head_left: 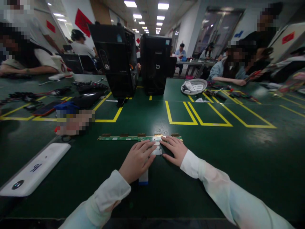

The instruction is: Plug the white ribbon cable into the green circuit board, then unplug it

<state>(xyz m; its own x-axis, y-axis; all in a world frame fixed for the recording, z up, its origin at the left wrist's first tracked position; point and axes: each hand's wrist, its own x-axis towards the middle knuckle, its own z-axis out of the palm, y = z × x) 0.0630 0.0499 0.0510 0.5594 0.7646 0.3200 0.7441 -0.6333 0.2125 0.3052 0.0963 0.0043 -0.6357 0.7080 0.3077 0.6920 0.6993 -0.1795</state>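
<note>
A long, narrow green circuit board [119, 138] lies crosswise on the green table, with several brownish-gold tabs along its far edge. My left hand [138, 159] rests at the board's near edge, fingers stretched out and thumb apart. Its fingertips touch a small white piece [156, 152] at the middle of the board. From under this hand comes a white flat ribbon cable [143, 178] with a blue end; whether it joins the white piece is hidden. My right hand [175, 150] is spread, fingertips on the board right of the white piece, thumb beside that piece.
A white device [38, 168] marked "16" lies at the left. Two black computer towers [156, 63] stand ahead. Cables and tools cover the far left. A white basket [194, 86] holds small parts. Yellow tape [183, 123] marks the table. People sit beyond it.
</note>
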